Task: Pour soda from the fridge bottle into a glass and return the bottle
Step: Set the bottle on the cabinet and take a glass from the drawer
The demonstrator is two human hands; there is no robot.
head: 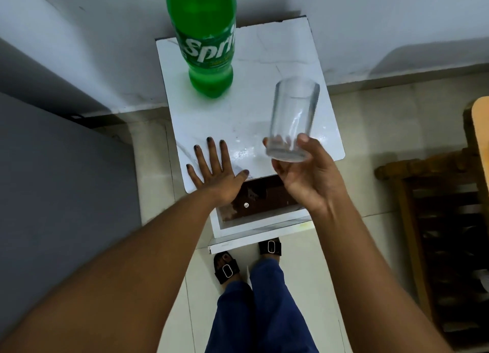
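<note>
A green Sprite bottle (207, 40) stands upright at the back left of a small white marble-topped stand (254, 61); its cap is out of frame. My right hand (304, 175) holds a clear, empty glass (292, 119) by its base, lifted above the stand's right front part and tilted away from me. My left hand (214, 167) lies flat with fingers spread on the stand's front left corner, holding nothing.
The stand sits against a pale wall (370, 21), with a brown drawer front and small knob (246, 205) below its top. A grey fridge side (53, 180) fills the left. A wooden chair (449, 220) stands at the right. My sandalled feet (226, 269) are on the tiled floor.
</note>
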